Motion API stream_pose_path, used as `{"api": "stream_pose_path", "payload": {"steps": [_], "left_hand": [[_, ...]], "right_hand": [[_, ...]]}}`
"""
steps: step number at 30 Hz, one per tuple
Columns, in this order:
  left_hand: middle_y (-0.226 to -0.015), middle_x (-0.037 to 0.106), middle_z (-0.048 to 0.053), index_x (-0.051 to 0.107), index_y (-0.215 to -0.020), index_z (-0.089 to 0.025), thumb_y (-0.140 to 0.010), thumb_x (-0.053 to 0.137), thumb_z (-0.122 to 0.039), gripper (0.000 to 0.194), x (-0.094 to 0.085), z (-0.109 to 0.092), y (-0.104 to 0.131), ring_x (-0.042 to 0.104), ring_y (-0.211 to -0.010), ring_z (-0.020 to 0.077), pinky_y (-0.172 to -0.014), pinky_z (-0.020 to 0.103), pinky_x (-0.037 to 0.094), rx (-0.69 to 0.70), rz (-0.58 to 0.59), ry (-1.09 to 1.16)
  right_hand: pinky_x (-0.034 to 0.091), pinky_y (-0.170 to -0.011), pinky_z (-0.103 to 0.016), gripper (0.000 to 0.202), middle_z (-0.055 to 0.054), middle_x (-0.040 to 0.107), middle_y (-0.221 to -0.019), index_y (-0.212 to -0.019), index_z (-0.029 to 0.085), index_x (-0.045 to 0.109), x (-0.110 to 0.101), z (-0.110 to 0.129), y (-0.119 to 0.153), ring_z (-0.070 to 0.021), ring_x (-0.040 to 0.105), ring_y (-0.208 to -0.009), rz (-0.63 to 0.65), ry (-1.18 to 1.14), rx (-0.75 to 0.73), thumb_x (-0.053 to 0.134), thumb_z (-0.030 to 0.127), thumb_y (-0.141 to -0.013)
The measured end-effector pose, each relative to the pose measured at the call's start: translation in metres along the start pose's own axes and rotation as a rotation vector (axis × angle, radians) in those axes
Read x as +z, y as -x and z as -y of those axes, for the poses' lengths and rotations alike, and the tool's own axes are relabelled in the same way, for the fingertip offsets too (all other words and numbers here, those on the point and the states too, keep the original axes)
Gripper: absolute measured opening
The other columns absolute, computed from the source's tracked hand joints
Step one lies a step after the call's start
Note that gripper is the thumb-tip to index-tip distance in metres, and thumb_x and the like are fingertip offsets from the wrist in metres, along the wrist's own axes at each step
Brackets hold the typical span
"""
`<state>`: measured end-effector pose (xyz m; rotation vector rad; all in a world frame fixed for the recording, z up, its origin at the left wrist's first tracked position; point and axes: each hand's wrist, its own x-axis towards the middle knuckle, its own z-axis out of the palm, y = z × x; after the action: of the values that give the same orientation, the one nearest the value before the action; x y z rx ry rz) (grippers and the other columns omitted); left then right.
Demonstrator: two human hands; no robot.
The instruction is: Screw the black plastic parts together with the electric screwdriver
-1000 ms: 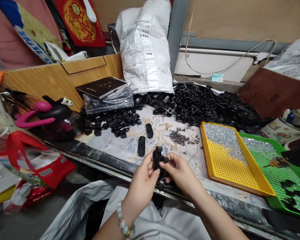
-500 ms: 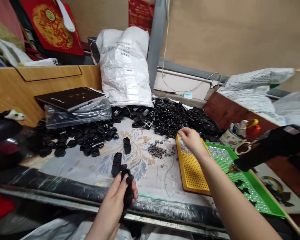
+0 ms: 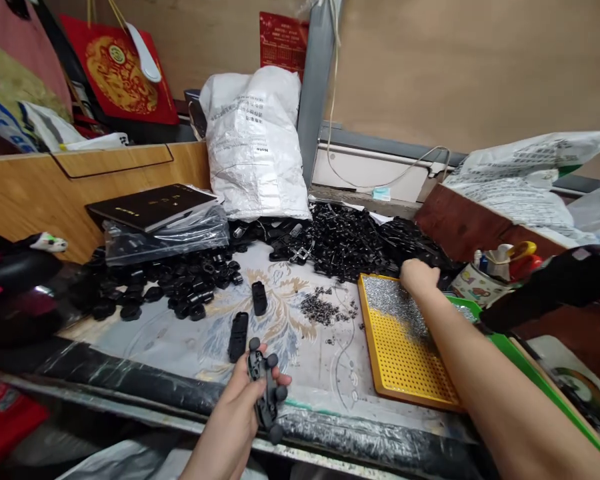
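Near the front edge of the table, my left hand [image 3: 243, 393] is closed around a black plastic bracket with round knobs [image 3: 266, 393], its hollow inner side facing up. Two flat black plastic parts, one nearer [image 3: 238, 337] and one farther [image 3: 259, 298], lie just beyond that hand. My right hand [image 3: 420, 277] is at the far right corner of the yellow perforated tray [image 3: 410, 367], in front of a heap of black parts [image 3: 347, 240]. Its fingers look curled, and whatever they hold is hidden. Small silvery screws [image 3: 387, 297] cover the tray's far end.
Small dark metal bits [image 3: 325, 305] lie left of the tray. Round black caps [image 3: 180, 287] spread across the left side. A white sack [image 3: 257, 147] stands behind. At right are a green tray [image 3: 530, 373], a black power screwdriver [image 3: 550, 283] and a mug [image 3: 475, 287] holding tools.
My right hand has moved rightward from the yellow tray's far left corner to its far right corner. My left hand has turned the bracket so its inside shows. The camera view has shifted slightly.
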<state>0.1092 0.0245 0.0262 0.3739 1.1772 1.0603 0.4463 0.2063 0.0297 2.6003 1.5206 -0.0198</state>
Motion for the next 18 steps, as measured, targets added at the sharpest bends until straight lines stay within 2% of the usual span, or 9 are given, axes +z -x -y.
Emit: {"api": "stream_pose_path", "payload": {"steps": [3,5,7,9,11,14,16,18], "left_hand": [[-0.093,0.054,0.005,0.044,-0.109,-0.020,-0.072,0.058,-0.029,0.040,0.001,0.002,0.000,0.056,-0.090,0.0194,-0.071,0.026,0.046,0.013,0.054,0.009],[-0.093,0.055,0.005,0.045,-0.108,-0.021,-0.072,0.060,-0.032,0.041,0.002,0.002,0.000,0.056,-0.088,0.0192,-0.069,0.026,0.047,0.013,0.064,-0.004],[-0.091,0.056,0.005,0.043,-0.110,-0.023,-0.069,0.063,-0.034,0.047,0.001,0.001,0.000,0.057,-0.085,0.0191,-0.068,0.026,0.048,0.010,0.037,-0.006],[-0.088,0.057,0.005,0.042,-0.111,-0.023,-0.064,0.068,-0.034,0.055,-0.001,0.001,-0.002,0.057,-0.083,0.0197,-0.067,0.027,0.048,-0.007,0.017,0.011],[-0.086,0.057,0.004,0.042,-0.112,-0.023,-0.059,0.073,-0.033,0.062,-0.002,0.001,-0.004,0.058,-0.082,0.0199,-0.067,0.027,0.049,-0.021,0.005,0.038],[-0.082,0.057,0.003,0.041,-0.114,-0.023,-0.060,0.072,-0.030,0.063,-0.002,0.003,-0.005,0.058,-0.079,0.0175,-0.067,0.025,0.049,-0.008,-0.008,0.064],[-0.078,0.055,0.001,0.040,-0.115,-0.023,-0.064,0.068,-0.030,0.058,0.001,0.003,-0.004,0.056,-0.075,0.0154,-0.064,0.023,0.048,0.014,-0.017,0.059],[-0.077,0.053,0.000,0.039,-0.116,-0.025,-0.069,0.064,-0.030,0.053,0.006,0.004,-0.002,0.055,-0.073,0.0140,-0.063,0.022,0.047,0.021,-0.015,0.047]], "right_hand": [[0.030,-0.094,-0.047,0.031,-0.012,0.042,-0.117,-0.115,0.011,0.050,-0.004,-0.007,0.002,-0.0250,0.036,-0.114,-0.079,0.008,-0.058,0.034,0.025,-0.091],[0.033,-0.092,-0.046,0.034,-0.012,0.042,-0.118,-0.115,0.012,0.050,0.000,-0.010,-0.004,-0.0257,0.037,-0.113,-0.033,-0.017,-0.078,0.039,0.032,-0.090],[0.039,-0.088,-0.041,0.034,-0.012,0.046,-0.113,-0.111,0.011,0.053,0.009,-0.013,-0.012,-0.0216,0.044,-0.106,0.040,-0.060,-0.084,0.046,0.035,-0.088],[0.042,-0.087,-0.036,0.029,-0.010,0.049,-0.108,-0.105,0.009,0.054,0.015,-0.015,-0.018,-0.0168,0.048,-0.099,0.060,-0.113,-0.084,0.049,0.031,-0.086],[0.042,-0.087,-0.035,0.023,-0.010,0.051,-0.104,-0.098,0.006,0.055,0.015,-0.018,-0.018,-0.0151,0.049,-0.097,0.008,-0.171,-0.081,0.049,0.025,-0.086],[0.038,-0.091,-0.036,0.021,-0.013,0.049,-0.107,-0.097,0.005,0.055,0.001,-0.022,-0.009,-0.0175,0.048,-0.101,-0.156,-0.289,-0.084,0.041,0.018,-0.088],[0.036,-0.094,-0.033,0.024,-0.014,0.047,-0.110,-0.103,0.006,0.053,-0.012,-0.026,0.002,-0.0182,0.046,-0.104,-0.268,-0.398,-0.095,0.035,0.015,-0.089],[0.039,-0.089,-0.026,0.028,-0.012,0.050,-0.107,-0.113,0.008,0.045,-0.023,-0.026,0.018,-0.0154,0.049,-0.100,-0.311,-0.522,-0.131,0.034,0.015,-0.088]]}}
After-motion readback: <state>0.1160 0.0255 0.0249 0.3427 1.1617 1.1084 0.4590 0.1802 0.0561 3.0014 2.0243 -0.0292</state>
